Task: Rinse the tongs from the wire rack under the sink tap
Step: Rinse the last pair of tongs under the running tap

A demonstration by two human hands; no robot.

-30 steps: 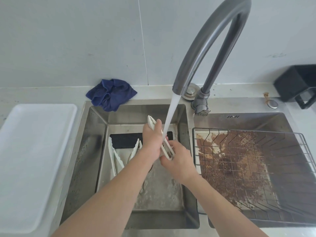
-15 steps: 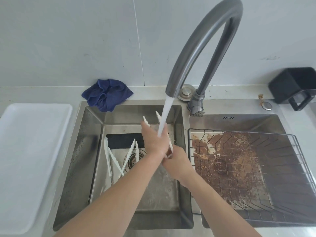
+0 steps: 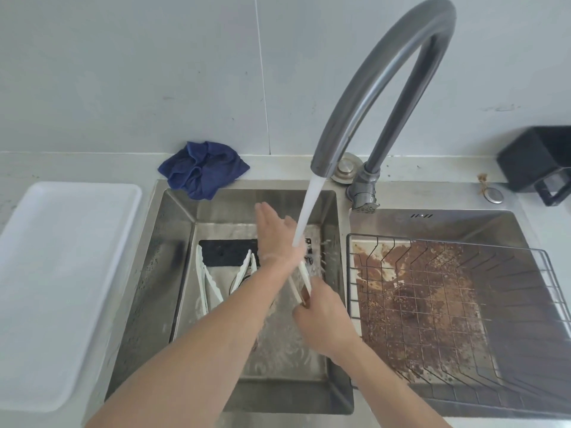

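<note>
Water runs from the grey arched tap [image 3: 383,78] into the left sink basin [image 3: 173,273]. My right hand [image 3: 324,316] grips the near end of white tongs [image 3: 301,279], which point up into the stream. My left hand [image 3: 273,233] is stretched out flat with straight fingers beside the stream, above the tongs, and holds nothing. Two more white tongs [image 3: 205,281] lie on the basin floor to the left, the second pair [image 3: 245,268] near the drain. The wire rack [image 3: 457,304] sits in the right basin, with no tongs in it.
A crumpled blue cloth [image 3: 204,169] lies on the counter behind the left basin. A white tray [image 3: 58,282] lies on the counter at the left. A black container [image 3: 537,163] stands at the far right. The right basin's floor under the rack is rust-brown.
My left hand has let go of the tongs and stretched forward past the stream with its fingers straight. My right hand has drawn the tongs lower and nearer.
</note>
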